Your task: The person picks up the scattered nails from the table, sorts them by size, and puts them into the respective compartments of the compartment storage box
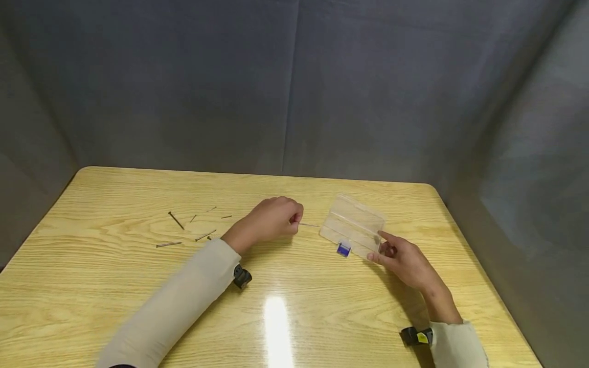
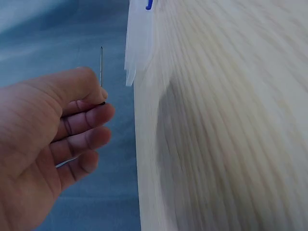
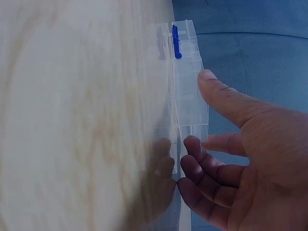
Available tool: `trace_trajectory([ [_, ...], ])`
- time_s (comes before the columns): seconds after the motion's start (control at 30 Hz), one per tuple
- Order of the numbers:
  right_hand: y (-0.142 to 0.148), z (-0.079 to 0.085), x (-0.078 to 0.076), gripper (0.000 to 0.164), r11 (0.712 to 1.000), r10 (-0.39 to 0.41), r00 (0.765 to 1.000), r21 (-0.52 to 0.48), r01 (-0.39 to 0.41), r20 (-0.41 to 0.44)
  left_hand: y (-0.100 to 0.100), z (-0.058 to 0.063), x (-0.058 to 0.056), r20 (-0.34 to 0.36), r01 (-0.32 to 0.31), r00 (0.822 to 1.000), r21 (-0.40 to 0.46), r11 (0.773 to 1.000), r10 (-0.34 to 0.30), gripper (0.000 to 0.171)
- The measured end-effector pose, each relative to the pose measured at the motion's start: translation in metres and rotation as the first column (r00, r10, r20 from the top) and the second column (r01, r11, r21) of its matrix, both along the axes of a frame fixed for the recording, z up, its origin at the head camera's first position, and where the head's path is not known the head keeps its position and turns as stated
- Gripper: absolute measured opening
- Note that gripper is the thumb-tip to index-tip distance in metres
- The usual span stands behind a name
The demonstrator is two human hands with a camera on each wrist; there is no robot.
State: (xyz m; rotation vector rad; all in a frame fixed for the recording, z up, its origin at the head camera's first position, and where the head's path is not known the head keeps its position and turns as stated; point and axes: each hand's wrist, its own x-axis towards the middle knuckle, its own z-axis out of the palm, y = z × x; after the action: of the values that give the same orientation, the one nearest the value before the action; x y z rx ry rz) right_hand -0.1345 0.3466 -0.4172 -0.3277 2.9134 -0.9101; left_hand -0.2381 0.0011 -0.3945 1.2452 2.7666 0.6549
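My left hand [image 1: 276, 221] pinches a thin nail [image 2: 101, 65] between thumb and index finger, above the table. The nail's dark head is at the fingertips, and its point extends toward a clear plastic box [image 1: 352, 222]. Long divisions run across this box, and a blue latch [image 1: 343, 249] shows on its front edge. At the box's right end, my right hand [image 1: 407, 261] holds it, thumb at the near corner and index finger on the right edge. The other fingers curl beside that end in the right wrist view.
Several loose nails or screws of different lengths lie left of my left hand, among them a long dark one [image 1: 176, 220] and another [image 1: 168, 245] nearer the front. The wooden table [image 1: 221, 317] ends at a grey curtain [image 1: 184, 92] behind it.
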Motion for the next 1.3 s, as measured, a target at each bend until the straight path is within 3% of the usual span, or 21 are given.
trace_trajectory([
  [0.27, 0.003, -0.001, 0.001, 0.074, 1.0, -0.008, 1.0, -0.001, 0.008, -0.002, 0.038, -0.004, -0.006, -0.03, 0.018, 0.999, -0.016, 1.0, -0.018, 0.015],
  [0.63, -0.003, -0.001, -0.005, 0.072, 1.0, 0.009, 1.0, 0.0, -0.009, 0.007, 0.07, -0.004, -0.014, -0.129, 0.017, 0.991, -0.022, 1.0, -0.019, 0.019],
  [0.77, -0.004, 0.0, -0.006, 0.071, 1.0, -0.002, 1.0, -0.002, 0.002, 0.002, 0.08, -0.002, -0.015, -0.122, 0.01, 0.992, -0.035, 0.999, -0.014, 0.021],
  [1.03, -0.007, 0.0, -0.008, 0.071, 1.0, 0.007, 1.0, -0.003, -0.007, -0.005, 0.082, -0.003, -0.013, -0.119, -0.015, 0.993, -0.061, 0.998, 0.008, 0.007],
  [1.3, -0.002, 0.004, -0.009, 0.072, 1.0, 0.007, 1.0, 0.02, -0.007, -0.016, 0.073, 0.004, -0.01, -0.119, -0.011, 0.993, -0.028, 1.0, 0.008, 0.016],
])
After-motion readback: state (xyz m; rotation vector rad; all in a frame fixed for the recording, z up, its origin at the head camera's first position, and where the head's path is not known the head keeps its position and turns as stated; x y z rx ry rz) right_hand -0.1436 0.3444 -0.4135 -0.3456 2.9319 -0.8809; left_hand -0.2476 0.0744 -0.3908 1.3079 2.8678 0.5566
